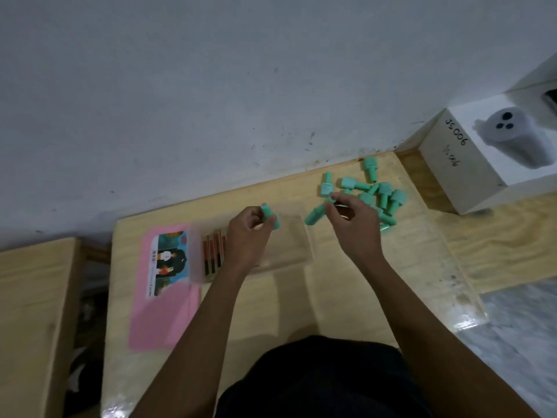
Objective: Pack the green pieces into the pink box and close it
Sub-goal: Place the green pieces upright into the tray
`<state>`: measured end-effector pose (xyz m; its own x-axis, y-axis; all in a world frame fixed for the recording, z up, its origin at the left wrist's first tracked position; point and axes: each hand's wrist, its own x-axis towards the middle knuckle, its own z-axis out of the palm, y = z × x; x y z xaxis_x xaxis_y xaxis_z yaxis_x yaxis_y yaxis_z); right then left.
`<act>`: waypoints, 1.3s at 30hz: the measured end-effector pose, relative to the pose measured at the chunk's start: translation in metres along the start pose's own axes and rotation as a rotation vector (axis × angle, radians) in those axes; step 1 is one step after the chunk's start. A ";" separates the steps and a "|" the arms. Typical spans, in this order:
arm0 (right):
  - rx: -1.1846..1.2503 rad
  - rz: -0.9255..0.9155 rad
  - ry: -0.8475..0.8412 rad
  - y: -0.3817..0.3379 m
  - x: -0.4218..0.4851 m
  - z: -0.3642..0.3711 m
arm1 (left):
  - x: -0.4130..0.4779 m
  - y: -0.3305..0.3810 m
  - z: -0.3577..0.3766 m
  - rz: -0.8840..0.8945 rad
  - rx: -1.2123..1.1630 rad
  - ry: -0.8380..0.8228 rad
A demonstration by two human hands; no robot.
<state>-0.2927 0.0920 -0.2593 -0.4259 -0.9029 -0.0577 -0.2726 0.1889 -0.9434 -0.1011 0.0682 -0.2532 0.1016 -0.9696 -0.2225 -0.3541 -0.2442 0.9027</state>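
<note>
Left hand [250,233] grips one mint-green bottle-shaped plastic piece [270,217] above the open pink box [168,285] on the pale wooden table [346,285] — right hand [352,220] pinches another green piece [315,216] beside the loose green pile [381,191].

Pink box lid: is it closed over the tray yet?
No. The pink box lid lies open flat to the left of the clear tray, while both hands hold green pieces above the table.

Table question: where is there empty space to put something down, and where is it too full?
Bare wooden table lies between the two forearms, below the clear tray. It is crowded at the far right, where the pile of green pieces sits beside the white box, and at the left by the pink lid.
</note>
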 end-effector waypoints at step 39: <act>-0.823 -0.388 0.024 0.049 0.025 0.059 | 0.040 -0.045 0.056 0.023 0.377 0.068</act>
<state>-0.2657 0.0563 -0.3263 -0.1912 -0.9540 0.2308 -0.9265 0.0978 -0.3633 -0.1335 0.0401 -0.3232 0.1464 -0.9749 -0.1676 -0.6730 -0.2224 0.7055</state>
